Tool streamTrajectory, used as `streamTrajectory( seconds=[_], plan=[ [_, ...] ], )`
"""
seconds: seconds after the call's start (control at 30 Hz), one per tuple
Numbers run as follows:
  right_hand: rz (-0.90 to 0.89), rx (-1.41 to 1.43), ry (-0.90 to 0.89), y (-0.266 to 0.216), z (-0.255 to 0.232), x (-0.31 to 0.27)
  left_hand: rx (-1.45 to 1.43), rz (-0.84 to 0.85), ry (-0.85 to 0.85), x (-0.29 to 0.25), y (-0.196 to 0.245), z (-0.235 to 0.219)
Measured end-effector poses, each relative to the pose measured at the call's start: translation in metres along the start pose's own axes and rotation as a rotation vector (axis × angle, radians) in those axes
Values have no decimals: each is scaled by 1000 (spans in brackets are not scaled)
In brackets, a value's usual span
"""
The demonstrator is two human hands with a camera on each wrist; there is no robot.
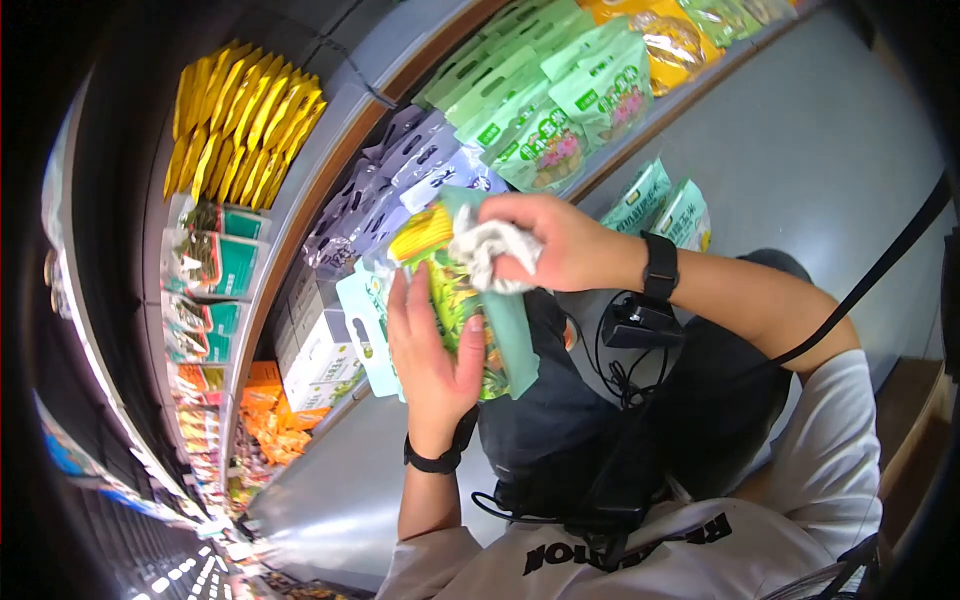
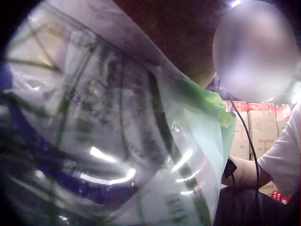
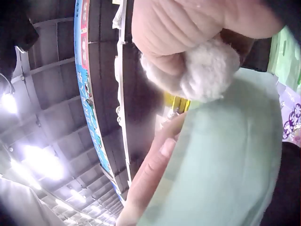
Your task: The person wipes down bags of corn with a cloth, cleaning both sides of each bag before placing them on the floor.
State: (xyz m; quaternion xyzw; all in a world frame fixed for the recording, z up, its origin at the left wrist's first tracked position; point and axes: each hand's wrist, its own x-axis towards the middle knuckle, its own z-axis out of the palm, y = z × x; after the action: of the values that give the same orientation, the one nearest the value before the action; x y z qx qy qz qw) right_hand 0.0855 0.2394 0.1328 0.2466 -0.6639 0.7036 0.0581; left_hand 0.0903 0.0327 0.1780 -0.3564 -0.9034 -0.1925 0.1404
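Observation:
A green bag with a yellow corn picture is held up in front of the person's lap. The left hand lies on its printed face, fingers extended and thumb apart. At the bag's upper edge the right hand grips a crumpled white cloth against it. From the right wrist, the curled right fingers bunch the cloth at the top of the bag's pale green side; part of the left hand shows beyond. In the left wrist view, shiny packaging fills much of the picture.
A shelf holds green bags, purple bags and a white box. Yellow packets stand on another shelf. Two teal bags lie on the grey surface beside the right forearm. Black cables hang near the lap.

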Motion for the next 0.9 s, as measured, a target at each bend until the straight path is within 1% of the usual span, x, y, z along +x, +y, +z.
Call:
streamTrajectory(
  seconds=[0.07, 0.1, 0.13, 0.17, 0.2, 0.23, 0.27, 0.33, 0.37, 0.4, 0.47, 0.5, 0.53, 0.6, 0.63, 0.7, 0.73, 0.77, 0.8, 0.83, 0.9],
  plan=[
    [-146, 129, 341, -10, 3, 5, 60, 30, -5, 0, 4, -1],
    [-92, 53, 328, -13, -1, 5, 72, 56, -4, 0, 7, -1],
    [-104, 43, 288, -13, -2, 5, 87, 80, -3, -1, 10, 0],
    [-165, -127, 301, -11, -2, 5, 94, 56, 33, -2, 13, 0],
    [-231, -293, 317, -11, -3, 8, 78, 90, 18, -3, 16, 1],
    [-358, -445, 278, -16, -6, 12, 63, 126, -1, -4, 18, 1],
    [-374, -446, 248, -18, -8, 14, 70, 107, 26, -5, 19, 1],
    [-355, -634, 263, -18, -10, 16, 35, 174, -32, -7, 21, 0],
    [-279, -586, 290, -14, -9, 14, 31, 171, -37, -10, 22, -1],
    [-288, -586, 271, -14, -9, 14, 35, 158, -22, -13, 22, -2],
    [-325, -631, 351, -15, -9, 13, 26, 197, -104, -20, 21, -5],
    [-282, -649, 353, -15, -8, 10, -5, 181, -117, -25, 22, -8],
    [-282, -650, 348, -17, -8, 9, -7, 178, -114, -28, 20, -10],
    [-272, -834, 389, -19, -8, 7, -111, 221, -156, -34, 12, -16],
    [-269, -837, 387, -16, -9, 7, -115, 221, -156, -40, 4, -18],
    [-236, -684, 406, -6, -11, 6, -348, 98, 27, -56, -22, -20],
    [-230, -686, 407, -3, -14, 6, -297, 19, 162, -61, -33, -23],
    [-177, -593, 390, 0, -17, 6, -244, -58, 296, -65, -45, -27],
    [-127, -499, 373, 4, -20, 6, -275, -153, 425, -71, -65, -24],
    [-126, -502, 377, 8, -21, 6, -305, -248, 554, -78, -88, -20],
    [-50, -440, 398, 17, -25, 6, -362, -521, 596, -88, -126, -22]
  ],
)
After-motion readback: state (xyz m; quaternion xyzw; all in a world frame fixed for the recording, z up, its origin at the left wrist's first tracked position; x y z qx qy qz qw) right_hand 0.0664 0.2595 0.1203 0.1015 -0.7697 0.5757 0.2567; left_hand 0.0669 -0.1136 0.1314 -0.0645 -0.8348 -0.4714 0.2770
